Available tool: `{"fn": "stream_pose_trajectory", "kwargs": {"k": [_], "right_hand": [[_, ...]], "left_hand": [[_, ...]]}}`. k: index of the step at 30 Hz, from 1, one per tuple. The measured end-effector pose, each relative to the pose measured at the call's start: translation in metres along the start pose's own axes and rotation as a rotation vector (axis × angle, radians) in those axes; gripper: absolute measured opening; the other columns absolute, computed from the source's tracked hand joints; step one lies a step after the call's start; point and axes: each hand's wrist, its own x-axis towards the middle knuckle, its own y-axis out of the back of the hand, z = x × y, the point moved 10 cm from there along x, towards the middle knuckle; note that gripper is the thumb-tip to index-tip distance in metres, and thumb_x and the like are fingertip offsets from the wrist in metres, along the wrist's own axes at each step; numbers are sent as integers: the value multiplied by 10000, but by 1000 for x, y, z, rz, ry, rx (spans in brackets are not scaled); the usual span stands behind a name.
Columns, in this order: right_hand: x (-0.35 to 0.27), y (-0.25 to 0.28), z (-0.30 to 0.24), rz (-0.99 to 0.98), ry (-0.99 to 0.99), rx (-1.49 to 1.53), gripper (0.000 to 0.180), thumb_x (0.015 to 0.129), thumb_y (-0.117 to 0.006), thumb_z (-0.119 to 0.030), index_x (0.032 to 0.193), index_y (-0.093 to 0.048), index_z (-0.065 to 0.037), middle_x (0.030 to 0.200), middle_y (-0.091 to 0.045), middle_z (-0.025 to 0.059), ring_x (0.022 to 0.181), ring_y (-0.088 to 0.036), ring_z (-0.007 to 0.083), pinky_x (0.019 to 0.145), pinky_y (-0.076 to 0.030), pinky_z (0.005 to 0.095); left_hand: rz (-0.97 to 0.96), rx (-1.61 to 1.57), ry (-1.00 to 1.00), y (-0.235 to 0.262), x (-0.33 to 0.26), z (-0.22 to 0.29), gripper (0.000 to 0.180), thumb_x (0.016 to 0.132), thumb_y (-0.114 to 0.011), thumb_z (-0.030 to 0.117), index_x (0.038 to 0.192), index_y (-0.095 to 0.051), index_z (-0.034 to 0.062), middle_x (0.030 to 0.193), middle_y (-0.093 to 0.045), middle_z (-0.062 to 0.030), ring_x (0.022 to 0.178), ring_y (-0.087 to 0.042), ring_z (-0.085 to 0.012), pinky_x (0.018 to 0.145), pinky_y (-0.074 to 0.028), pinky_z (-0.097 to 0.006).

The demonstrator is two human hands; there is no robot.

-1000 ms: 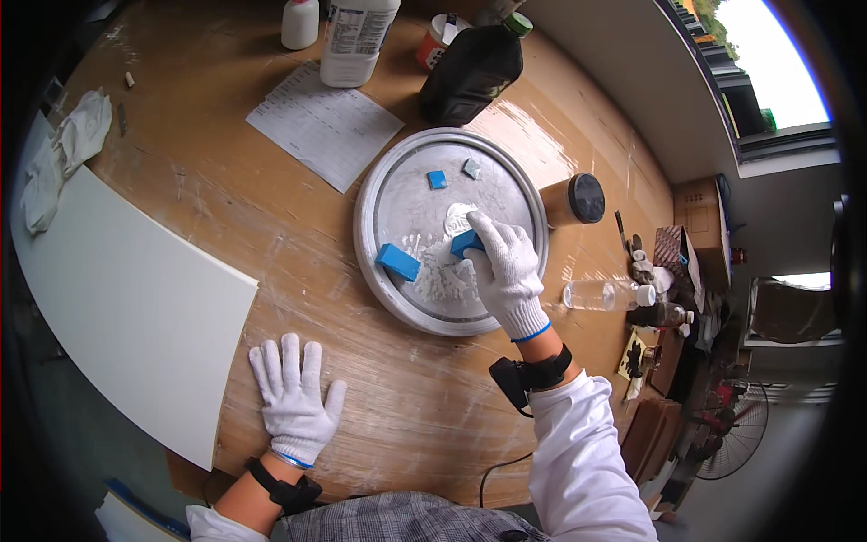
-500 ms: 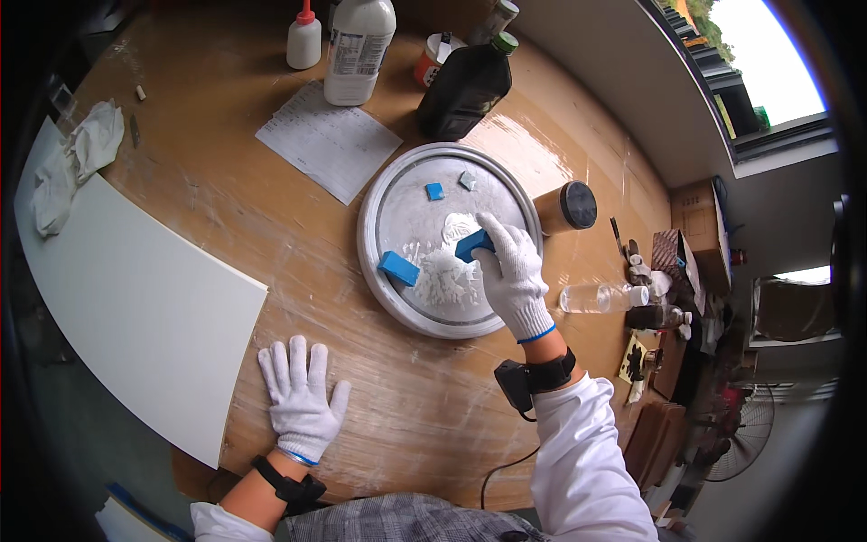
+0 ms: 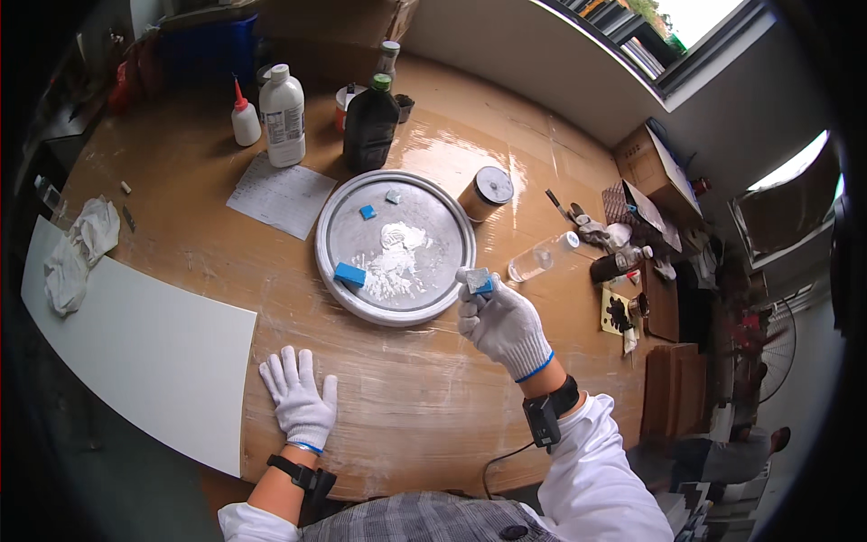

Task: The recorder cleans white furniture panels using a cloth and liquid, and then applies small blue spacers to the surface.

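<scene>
Blue block [image 3: 481,283]: pinched in your right hand [image 3: 510,327], off the tray's [image 3: 397,319] lower right edge; probably light, firm.
Grip: best by its sides.
Left hand [image 3: 300,402]: fingers spread, near the table's [image 3: 406,397] front edge.

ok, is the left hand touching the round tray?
Apart. The head view shows it: brown tabletop lies plainly between the left hand and the rim of the round tray.

Window [image 3: 699,20] glare, R edge prob. blurry
</scene>
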Motion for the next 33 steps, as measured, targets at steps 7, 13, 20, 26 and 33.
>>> {"fn": "stream_pose_trajectory", "kwargs": {"k": [7,13,20,26,33], "right_hand": [[-136,18,-13,-93,193,133,438,947,-508,-334,1233,-511,-3,908,-587,56,749,-509,147,644,-422,286],[-281,106,-15,90,427,47,434,954,-496,-346,1231,-531,-14,922,-607,39,754,-521,137,652,-435,264],[-471,203,16,277,711,45,374,957,-506,-322,1192,-587,-43,935,-636,47,711,-533,110,660,-463,263],[-645,291,117,419,921,171,345,973,-487,-276,1172,-569,-6,901,-628,81,707,-559,138,603,-486,276],[-884,342,295,722,1291,369,361,986,-468,-278,1192,-543,9,857,-596,56,680,-544,106,552,-472,224]], "left_hand": [[40,165,34,-7,-1,-9,564,869,-557,339,1337,-417,57,1429,-355,-190,1332,-273,-415,1129,-136,-547],[152,226,-65,-13,0,3,508,895,-544,329,1312,-440,58,1405,-395,-178,1298,-343,-374,1101,-209,-515],[269,381,-141,0,-21,1,450,930,-482,412,1228,-559,84,1285,-536,-177,1169,-506,-340,995,-374,-452],[430,-53,-979,65,-145,261,306,925,-579,254,1018,-638,-32,997,-652,-149,958,-609,-259,863,-490,-381],[-206,-817,-1419,45,-396,492,303,915,-585,258,1008,-654,-22,1035,-651,-175,968,-605,-293,880,-481,-387]]}}
